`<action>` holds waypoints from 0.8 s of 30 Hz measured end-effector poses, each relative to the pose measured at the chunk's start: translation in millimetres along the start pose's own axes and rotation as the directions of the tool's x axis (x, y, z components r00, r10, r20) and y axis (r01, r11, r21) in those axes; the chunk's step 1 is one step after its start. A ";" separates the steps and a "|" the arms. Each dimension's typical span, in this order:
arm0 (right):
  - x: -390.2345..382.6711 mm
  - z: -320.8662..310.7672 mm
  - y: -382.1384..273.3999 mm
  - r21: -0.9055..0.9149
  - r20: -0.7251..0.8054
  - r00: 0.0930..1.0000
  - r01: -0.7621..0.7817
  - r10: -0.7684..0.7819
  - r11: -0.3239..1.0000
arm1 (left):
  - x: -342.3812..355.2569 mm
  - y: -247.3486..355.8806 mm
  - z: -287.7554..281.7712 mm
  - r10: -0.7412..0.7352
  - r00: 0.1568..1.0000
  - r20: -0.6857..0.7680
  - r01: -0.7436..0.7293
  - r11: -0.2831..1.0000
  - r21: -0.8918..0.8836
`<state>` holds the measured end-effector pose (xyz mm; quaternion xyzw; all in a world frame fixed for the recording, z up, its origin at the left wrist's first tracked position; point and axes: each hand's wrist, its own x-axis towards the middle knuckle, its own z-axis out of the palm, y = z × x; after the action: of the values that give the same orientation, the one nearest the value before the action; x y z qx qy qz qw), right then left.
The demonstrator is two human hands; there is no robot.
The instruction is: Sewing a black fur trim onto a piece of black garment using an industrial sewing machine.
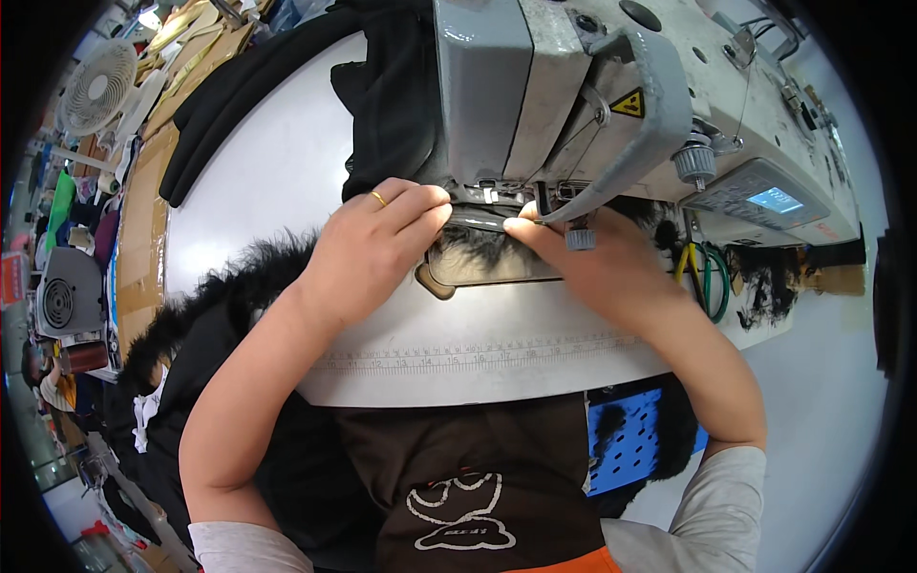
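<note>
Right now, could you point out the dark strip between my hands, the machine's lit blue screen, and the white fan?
Dark strip (478, 221), head view: its visible middle.
Lit blue screen (776, 200), head view: its centre.
White fan (98, 87), head view: the hub of its grille.

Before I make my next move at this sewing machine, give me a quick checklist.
1. Left hand on the work: ok, fingertips at the left end of the black strip.
2. Right hand on the work: ok, fingertips at the strip's right end.
3. Fingers clear of the needle: cannot tell, the needle's tip doesn't show clearly.
4. Area before the strip free of fluff: not ok, black fluff lies there.
5. Display lit: ok.
6. Green-handled tool clear of the strip: ok, off to the right.
</note>
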<state>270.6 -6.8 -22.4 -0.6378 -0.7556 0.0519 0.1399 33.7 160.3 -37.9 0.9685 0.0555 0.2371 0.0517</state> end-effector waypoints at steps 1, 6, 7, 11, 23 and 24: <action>-3.3 -3.5 10.0 -0.004 -0.037 0.998 0.056 -0.056 0.998 | 1.3 -2.0 1.0 0.015 1.000 0.004 -0.015 1.000 -0.014; 2.9 -0.6 31.6 -0.081 -0.154 0.962 0.216 -0.226 0.973 | 1.4 0.4 -2.9 0.029 0.996 0.086 -0.039 0.993 0.116; 3.1 -1.0 31.0 -0.109 -0.153 0.953 0.245 -0.260 0.963 | -0.3 1.8 -2.7 0.020 0.994 0.105 -0.035 0.988 0.148; 2.2 -7.4 30.3 -0.106 -0.069 0.979 0.186 -0.194 0.977 | -1.6 12.8 1.6 0.009 0.992 0.122 -0.038 0.971 0.235; -3.0 -1.7 41.2 -0.002 -0.147 0.987 0.061 -0.060 0.998 | 9.4 20.4 5.4 -0.059 0.975 0.212 -0.019 0.938 0.345; -3.4 -0.6 41.5 0.005 -0.150 0.988 0.035 -0.034 0.999 | 10.1 19.8 5.8 -0.055 0.979 0.197 -0.015 0.941 0.337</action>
<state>310.7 -2.7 -33.0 -0.6261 -0.7537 0.0044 0.1996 47.0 141.6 -35.8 0.9816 0.0995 0.1232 -0.1070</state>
